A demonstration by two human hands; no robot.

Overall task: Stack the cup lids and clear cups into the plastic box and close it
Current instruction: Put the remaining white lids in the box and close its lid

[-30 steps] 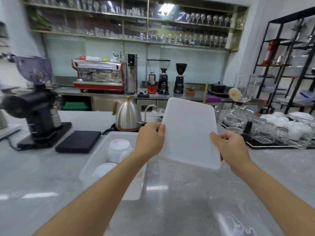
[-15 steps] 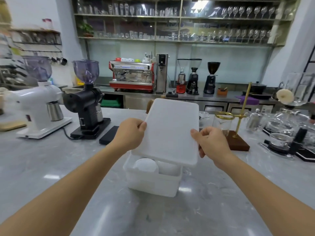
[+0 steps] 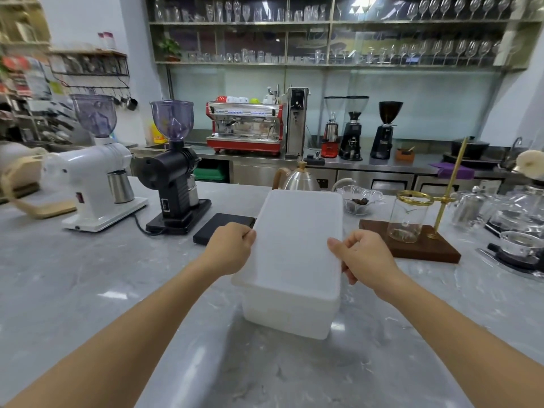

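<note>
**Lid held over the plastic box, long axis running near to far**

The white lid (image 3: 294, 245) sits across the top of the translucent plastic box (image 3: 290, 315) at the middle of the grey marble counter (image 3: 117, 290). The lid is a rounded rectangle whose long axis runs from the near edge of the counter toward the far side, leaning a little to the right at its far end. Its near edge lies on the box rim; whether the far end is fully seated cannot be told.

The left hand (image 3: 229, 250) grips the lid's left long edge, thumb on top and fingers curled under. The right hand (image 3: 363, 257) is closed on the right long edge in the same way, with the thumb (image 3: 334, 245) pressing on the upper surface.

The box's contents are hidden by the lid. A black scale (image 3: 222, 228) lies just left of the box, and a steel kettle (image 3: 300, 181) stands just beyond the lid's far edge. A wooden drip stand (image 3: 412, 242) sits to the right.
</note>
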